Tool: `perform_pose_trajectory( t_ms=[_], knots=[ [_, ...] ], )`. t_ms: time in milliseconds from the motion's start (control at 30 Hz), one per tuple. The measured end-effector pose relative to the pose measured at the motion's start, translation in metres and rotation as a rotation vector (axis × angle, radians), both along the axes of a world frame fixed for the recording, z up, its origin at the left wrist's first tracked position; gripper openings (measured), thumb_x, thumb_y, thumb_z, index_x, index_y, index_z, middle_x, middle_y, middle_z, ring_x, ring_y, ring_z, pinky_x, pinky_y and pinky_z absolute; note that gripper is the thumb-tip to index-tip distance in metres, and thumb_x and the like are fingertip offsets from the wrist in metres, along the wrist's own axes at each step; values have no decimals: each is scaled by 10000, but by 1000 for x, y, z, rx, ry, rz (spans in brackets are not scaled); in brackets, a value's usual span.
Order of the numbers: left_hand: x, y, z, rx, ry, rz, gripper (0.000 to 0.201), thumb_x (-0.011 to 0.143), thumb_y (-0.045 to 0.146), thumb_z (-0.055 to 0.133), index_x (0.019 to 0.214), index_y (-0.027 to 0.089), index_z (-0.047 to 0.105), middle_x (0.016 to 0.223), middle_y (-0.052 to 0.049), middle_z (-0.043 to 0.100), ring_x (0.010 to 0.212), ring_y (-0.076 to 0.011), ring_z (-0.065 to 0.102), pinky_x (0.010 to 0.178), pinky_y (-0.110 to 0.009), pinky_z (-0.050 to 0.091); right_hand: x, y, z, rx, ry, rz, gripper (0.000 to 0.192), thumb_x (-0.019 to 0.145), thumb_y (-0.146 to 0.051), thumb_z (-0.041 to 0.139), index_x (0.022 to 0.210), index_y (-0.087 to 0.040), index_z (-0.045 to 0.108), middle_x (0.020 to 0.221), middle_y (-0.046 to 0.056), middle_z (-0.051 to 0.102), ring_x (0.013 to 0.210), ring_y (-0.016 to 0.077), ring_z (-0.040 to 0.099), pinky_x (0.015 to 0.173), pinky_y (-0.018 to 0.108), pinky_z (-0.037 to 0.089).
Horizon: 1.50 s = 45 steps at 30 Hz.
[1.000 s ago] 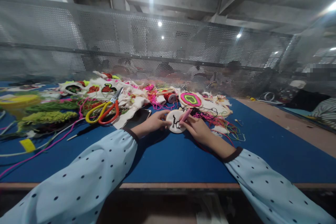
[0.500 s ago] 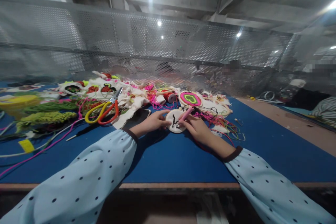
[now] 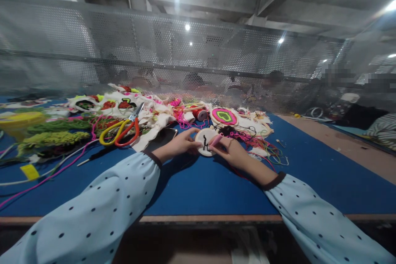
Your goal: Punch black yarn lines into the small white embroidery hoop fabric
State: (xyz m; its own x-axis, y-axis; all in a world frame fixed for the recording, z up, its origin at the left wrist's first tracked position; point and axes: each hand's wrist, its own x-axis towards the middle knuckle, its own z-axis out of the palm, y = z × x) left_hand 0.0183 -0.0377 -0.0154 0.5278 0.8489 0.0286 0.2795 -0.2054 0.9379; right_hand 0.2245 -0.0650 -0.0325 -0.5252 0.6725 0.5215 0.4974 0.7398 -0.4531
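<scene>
A small round embroidery hoop (image 3: pixel 202 135) with white fabric and a line of black yarn stitches is tilted toward me over the blue table. At its left rim, the thumb and fingers of my left hand (image 3: pixel 182 145) are closed on the hoop. My right hand (image 3: pixel 232 151) pinches a thick pink punch needle (image 3: pixel 215 140), held slanted against the right part of the fabric. Its tip is hidden behind my fingers. Black yarn (image 3: pixel 244 131) lies tangled just beyond my right hand.
Scissors (image 3: pixel 120 133) with yellow and orange handles lie left of my hands, near a dark phone (image 3: pixel 165 135). Behind sit white fabric pieces, a finished pink-and-green hoop (image 3: pixel 224 116) and a red yarn spool (image 3: pixel 201 114). A yellow tub (image 3: pixel 20 121) and green yarn (image 3: pixel 54 140) are at left.
The pink punch needle has tipped lower and closer against the fabric, with my right hand shifting slightly down with it. My left hand keeps its hold on the hoop.
</scene>
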Motion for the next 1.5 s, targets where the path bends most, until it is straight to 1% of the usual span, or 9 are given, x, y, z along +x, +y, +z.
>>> perform_pose_trajectory(
  t_ms=[167,333,433,567,633,1000,1167,1300,1500],
  knots=[
    [2,-4,6,-60,-47,-2,513,705,312,663,1130,123,446,599,-20,607,548,-144,589,521,-242,440,2,2,3,38,8,-3,234,861,-354,471,865,-155,594,859,70,623,774,158,566,722,284,437],
    [0,-4,11,-62,-114,-41,490,714,306,658,1120,136,444,631,-19,616,544,-121,575,546,-242,436,3,5,3,122,-49,91,222,881,-325,436,861,-170,593,900,80,623,855,173,558,786,307,425],
    [0,-6,12,-32,-91,-45,476,713,299,659,1111,144,450,633,-16,616,561,-124,579,535,-230,423,2,2,4,117,-43,-2,224,883,-329,435,924,-172,589,938,78,631,860,172,575,773,288,426],
    [3,-9,12,-58,-53,-45,469,702,300,667,1084,143,447,630,-10,611,560,-130,580,512,-220,409,1,-3,7,72,-109,-205,251,879,-352,449,966,-166,592,844,70,658,742,180,611,698,273,421],
    [5,-10,11,-81,-43,-41,470,699,295,668,1079,145,435,618,-1,601,549,-129,575,504,-219,406,0,-4,8,68,-126,-251,256,882,-344,446,992,-162,588,841,75,664,741,190,621,686,272,415],
    [4,-8,9,-78,-29,-55,437,712,275,653,1060,146,422,597,13,575,557,-124,566,524,-223,404,1,-2,4,56,-21,-260,261,886,-358,429,987,-155,558,836,78,669,751,203,632,681,277,428],
    [4,-6,6,-82,-31,-62,435,712,265,651,1056,154,410,613,11,581,556,-125,564,519,-222,397,1,-3,5,41,-15,-254,242,889,-347,426,954,-156,559,835,69,670,757,186,633,699,262,435],
    [4,-5,4,-80,-36,-66,417,717,260,647,1048,158,413,622,6,585,562,-127,567,526,-229,403,1,-3,5,37,-38,-266,244,886,-343,434,982,-162,565,842,65,673,758,182,634,696,258,436],
    [6,-5,2,-57,-85,-75,417,723,265,643,1055,162,414,646,4,596,562,-126,568,528,-237,411,1,-2,5,29,-43,-257,253,858,-374,486,962,-171,596,833,57,670,731,176,621,678,262,433]
  ],
)
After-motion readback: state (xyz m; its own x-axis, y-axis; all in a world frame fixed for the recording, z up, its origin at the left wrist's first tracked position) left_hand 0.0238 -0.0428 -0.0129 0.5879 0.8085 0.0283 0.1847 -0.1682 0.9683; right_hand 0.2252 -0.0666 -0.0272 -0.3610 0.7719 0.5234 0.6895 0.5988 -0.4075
